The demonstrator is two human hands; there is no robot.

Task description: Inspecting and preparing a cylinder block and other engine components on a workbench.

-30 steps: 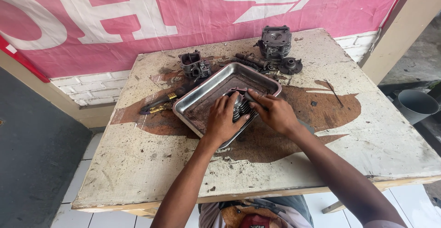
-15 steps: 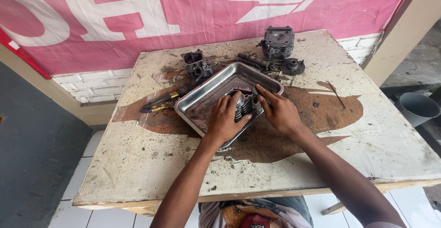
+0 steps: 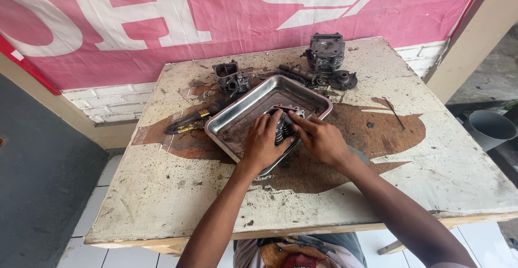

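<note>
Stained white wooden table at frame centre bears a rectangular steel tray, where left hand and right hand clasp a finned grey metal engine part, fingers curled around it.

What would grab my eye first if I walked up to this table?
Two bare hands, left hand and right hand, meet over a finned engine part in a metal tray mid-table. Behind hangs a big pink banner; more engine parts sit at the table's far edge.
</note>
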